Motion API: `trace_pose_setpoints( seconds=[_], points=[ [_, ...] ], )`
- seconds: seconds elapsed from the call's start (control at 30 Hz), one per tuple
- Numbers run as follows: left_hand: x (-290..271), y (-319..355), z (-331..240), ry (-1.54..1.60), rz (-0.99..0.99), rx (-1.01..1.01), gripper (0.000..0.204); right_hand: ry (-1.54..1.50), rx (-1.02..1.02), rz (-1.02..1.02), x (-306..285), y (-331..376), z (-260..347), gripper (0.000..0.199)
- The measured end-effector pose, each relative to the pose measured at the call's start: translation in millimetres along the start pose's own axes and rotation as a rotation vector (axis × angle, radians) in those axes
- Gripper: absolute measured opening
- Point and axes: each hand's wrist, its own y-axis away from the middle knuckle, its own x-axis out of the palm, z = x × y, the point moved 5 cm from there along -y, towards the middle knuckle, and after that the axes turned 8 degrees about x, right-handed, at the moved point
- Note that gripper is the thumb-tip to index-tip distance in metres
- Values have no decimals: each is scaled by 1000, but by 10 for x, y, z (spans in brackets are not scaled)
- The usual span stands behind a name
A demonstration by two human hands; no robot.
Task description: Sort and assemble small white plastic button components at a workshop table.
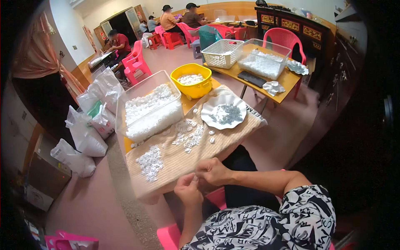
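Note:
Close together at the cloth's near edge, my left hand [187, 189] and my right hand [213, 171] both have their fingers pinched. Whatever lies between the fingertips is too small to make out. Just beyond is a tan ribbed cloth [175, 166] over the table. On it lie a dense patch of small white plastic pieces [150, 163] and a looser scatter of white pieces [189, 133]. A white wavy-rimmed plate [211, 100] holds small dark grey and white bits. Behind these stand a clear bin [141, 87] full of white pieces and a yellow basin [196, 89] with more.
On a second table [287, 89] at the back right are a white basket [214, 61], another clear bin [266, 43] and a black tray [251, 78]. Filled white bags [87, 137] stand on the floor at left. Pink chairs [135, 62] and several seated people are farther back.

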Motion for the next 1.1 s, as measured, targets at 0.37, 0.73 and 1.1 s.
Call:
trace_pose_setpoints(
  seconds=[0.37,0.73,1.1],
  points=[
    [-15,21,-23,-16,-4,9,7,-101,73,-5,19,11,-55,14],
    [117,-88,-12,307,43,-122,13,-294,319,112,30,-66,-165,12],
    [-123,-208,142,582,62,-319,11,101,157,-24,-152,-83,-151,21]
  ],
)
